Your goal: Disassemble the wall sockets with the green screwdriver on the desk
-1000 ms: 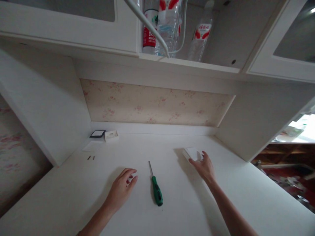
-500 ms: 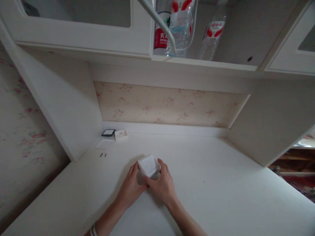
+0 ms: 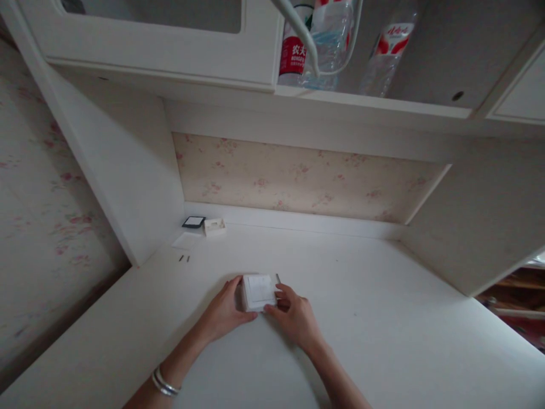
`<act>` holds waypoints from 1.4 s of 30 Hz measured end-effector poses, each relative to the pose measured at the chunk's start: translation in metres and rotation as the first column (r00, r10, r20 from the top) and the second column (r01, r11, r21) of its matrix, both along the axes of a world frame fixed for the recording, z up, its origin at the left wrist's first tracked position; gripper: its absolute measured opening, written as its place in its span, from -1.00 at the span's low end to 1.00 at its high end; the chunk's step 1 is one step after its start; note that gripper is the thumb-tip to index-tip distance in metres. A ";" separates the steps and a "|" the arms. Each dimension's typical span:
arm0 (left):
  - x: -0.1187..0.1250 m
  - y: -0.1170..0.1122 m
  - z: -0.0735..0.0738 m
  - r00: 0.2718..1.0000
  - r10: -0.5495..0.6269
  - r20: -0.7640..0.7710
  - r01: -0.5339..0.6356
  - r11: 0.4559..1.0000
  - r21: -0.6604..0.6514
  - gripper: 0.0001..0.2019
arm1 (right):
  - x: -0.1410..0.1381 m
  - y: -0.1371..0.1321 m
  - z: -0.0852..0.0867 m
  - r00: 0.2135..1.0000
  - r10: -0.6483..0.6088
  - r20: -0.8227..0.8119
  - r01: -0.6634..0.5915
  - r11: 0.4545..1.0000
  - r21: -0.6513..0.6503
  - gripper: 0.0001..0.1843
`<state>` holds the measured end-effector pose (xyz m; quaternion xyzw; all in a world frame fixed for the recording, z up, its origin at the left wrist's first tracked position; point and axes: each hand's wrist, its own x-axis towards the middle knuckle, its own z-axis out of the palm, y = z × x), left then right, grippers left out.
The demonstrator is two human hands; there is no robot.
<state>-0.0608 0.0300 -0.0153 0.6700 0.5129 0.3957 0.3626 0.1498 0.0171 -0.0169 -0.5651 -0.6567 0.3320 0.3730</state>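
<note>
A white square box (image 3: 259, 292) with a flat panel face, much like a wall switch, is held just above the white desk. My left hand (image 3: 224, 309) is closed round its left side, fingers behind and thumb along the lower edge. At its right side, my right hand (image 3: 293, 312) has bent fingers and its thumb at the lower right corner. A thin grey metal rod (image 3: 278, 278) sticks up from the right fingers; its lower part is hidden, so its kind is unclear. Two small dark screw-like pieces (image 3: 184, 258) lie on the desk to the left.
At the desk's back left are a black frame (image 3: 193, 222) with a white middle, a white open plastic box (image 3: 215, 227) and a thin clear sheet (image 3: 186, 241). Overhead, a cabinet shelf (image 3: 374, 104) holds plastic bottles (image 3: 389, 48), with a white curved tube (image 3: 304, 37) hanging in front.
The white box has turned so its face sits squarer to me. My right fingers have shifted along its right side, and the thin metal rod now shows there. The camera view has shifted slightly.
</note>
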 end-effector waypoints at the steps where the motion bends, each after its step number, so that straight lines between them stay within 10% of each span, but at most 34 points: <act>1: -0.001 0.000 0.000 1.000 -0.012 -0.024 0.013 1.000 0.024 -0.22 | 0.002 0.001 -0.001 1.000 0.013 -0.013 -0.013 1.000 -0.011 -0.47; 13: -0.010 0.001 0.008 0.983 -0.168 -0.069 0.170 0.985 0.018 -0.29 | 0.004 0.000 0.000 0.997 0.082 0.014 -0.083 0.996 0.023 -0.56; 30: -0.018 0.008 -0.001 0.996 -0.081 0.026 0.079 0.995 0.068 -0.23 | 0.005 -0.004 0.009 0.996 0.089 -0.002 -0.089 0.995 0.048 -0.61; 37: -0.040 0.035 0.000 0.979 0.153 0.134 -0.160 0.986 0.038 -0.26 | 0.007 -0.003 0.013 0.998 0.056 -0.037 -0.054 0.996 0.072 -0.65; 42: -0.054 0.069 0.003 0.930 0.330 -0.164 -0.306 0.939 0.156 -0.16 | 0.007 -0.005 0.016 0.999 0.045 -0.007 -0.044 0.994 0.104 -0.67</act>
